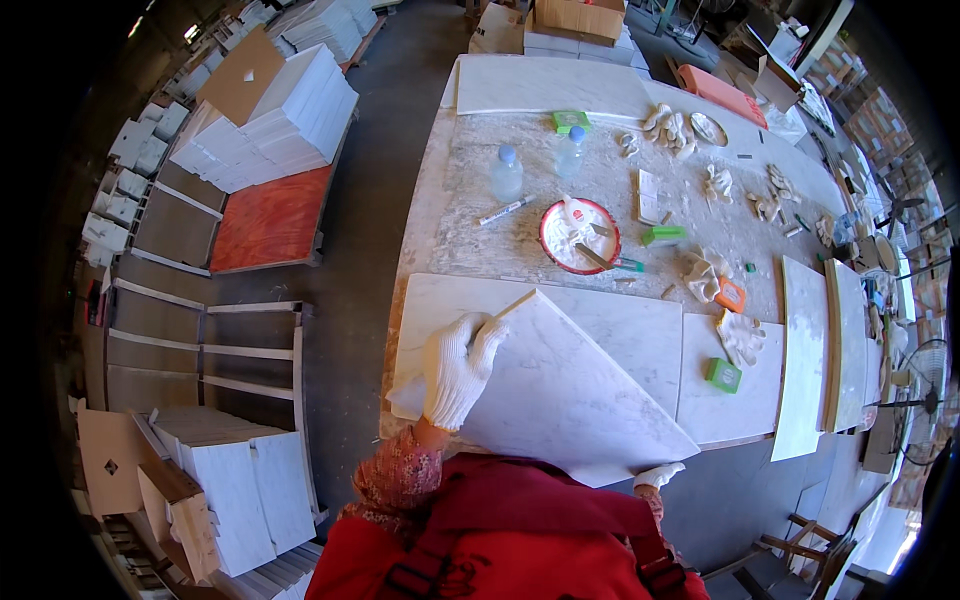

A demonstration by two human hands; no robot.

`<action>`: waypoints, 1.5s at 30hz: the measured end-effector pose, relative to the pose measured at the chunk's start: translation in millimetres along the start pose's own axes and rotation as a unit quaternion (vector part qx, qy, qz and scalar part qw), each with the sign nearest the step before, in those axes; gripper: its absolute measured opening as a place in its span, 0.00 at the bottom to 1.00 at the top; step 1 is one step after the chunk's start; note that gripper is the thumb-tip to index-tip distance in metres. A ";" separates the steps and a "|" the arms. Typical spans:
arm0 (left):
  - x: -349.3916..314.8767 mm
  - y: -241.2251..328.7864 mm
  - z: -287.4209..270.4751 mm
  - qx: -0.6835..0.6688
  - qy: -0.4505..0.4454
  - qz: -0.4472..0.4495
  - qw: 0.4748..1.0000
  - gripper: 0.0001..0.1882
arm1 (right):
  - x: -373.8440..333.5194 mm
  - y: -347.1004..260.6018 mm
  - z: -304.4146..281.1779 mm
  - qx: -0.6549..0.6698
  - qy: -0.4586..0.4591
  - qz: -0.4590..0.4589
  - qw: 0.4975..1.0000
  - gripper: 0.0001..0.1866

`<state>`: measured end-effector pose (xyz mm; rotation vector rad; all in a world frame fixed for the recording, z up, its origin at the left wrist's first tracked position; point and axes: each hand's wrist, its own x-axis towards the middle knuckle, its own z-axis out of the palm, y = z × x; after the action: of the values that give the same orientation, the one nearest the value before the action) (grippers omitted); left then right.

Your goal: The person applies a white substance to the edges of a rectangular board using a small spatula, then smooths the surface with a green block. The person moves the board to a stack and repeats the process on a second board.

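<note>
A white marble tile (575, 395) with grey veins is held tilted at the near edge of the worktable. My left hand (460, 368), in a white knit glove, is closed on its upper left edge, with the fingers curled over the rim. By the tile's lower right corner, my gloved right hand (659, 475) holds the near edge; the tile partly hides its fingers. Beneath lies a larger marble slab (625, 325) flat on the table. Another marble piece (715, 405) adjoins it on the right, bearing a green block (723, 375) and a white glove (740, 338).
Mid-table stands a red-rimmed bowl (544, 250) of white paste with putty knives, near two bottles (507, 175) and a marker (507, 210). Long slabs (803, 350) line the right side. Tile stacks (270, 120) and a metal rack (250, 345) stand left.
</note>
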<state>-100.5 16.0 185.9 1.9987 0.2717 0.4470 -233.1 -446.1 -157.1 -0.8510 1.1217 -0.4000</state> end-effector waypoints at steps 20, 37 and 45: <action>-32.7 -0.3 -6.1 0.084 -0.012 0.101 0.991 0.15 | -164.7 -106.5 370.9 -0.500 -0.319 -0.555 0.583 0.13; -25.7 -4.9 1.4 0.122 -0.007 0.101 0.987 0.20 | -120.8 -17.4 470.1 -0.683 -0.201 -0.554 0.430 0.15; -25.9 -4.3 1.5 0.069 0.000 0.093 0.993 0.16 | -116.2 -17.1 463.3 -0.549 -0.391 -0.386 0.630 0.16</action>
<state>-123.3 7.0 176.5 2.1696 0.1190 0.5585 140.3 -197.9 8.5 -2.3493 -0.0455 0.0795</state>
